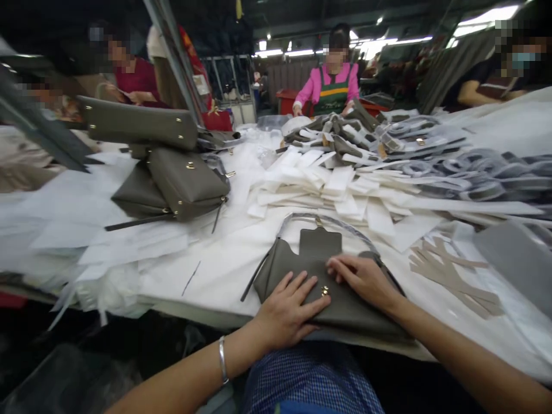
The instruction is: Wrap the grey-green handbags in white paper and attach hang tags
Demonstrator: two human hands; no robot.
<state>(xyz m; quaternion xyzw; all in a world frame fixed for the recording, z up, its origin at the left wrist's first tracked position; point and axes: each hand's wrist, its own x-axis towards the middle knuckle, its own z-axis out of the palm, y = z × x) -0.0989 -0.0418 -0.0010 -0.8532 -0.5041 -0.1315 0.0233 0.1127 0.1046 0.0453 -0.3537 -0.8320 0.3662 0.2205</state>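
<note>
A dark olive-grey handbag [280,261] lies at the table edge in front of me. Its short flap [321,242] is folded up, away from a gold clasp [325,291] on the body, and the wrapped handle [347,224] arches behind. My left hand [288,310] rests flat on the bag's lower front with fingers spread, the index fingertip beside the clasp. Just below the flap, my right hand [362,282] has its fingers curled together against the bag. Whatever those fingertips may pinch is hidden.
More olive bags [190,184] are stacked at the left. White padding strips [345,187] and a heap of wrapped straps [474,169] cover the far side. Tan strips [457,279] lie at right. A person in pink [317,86] works across the table; others sit at both sides.
</note>
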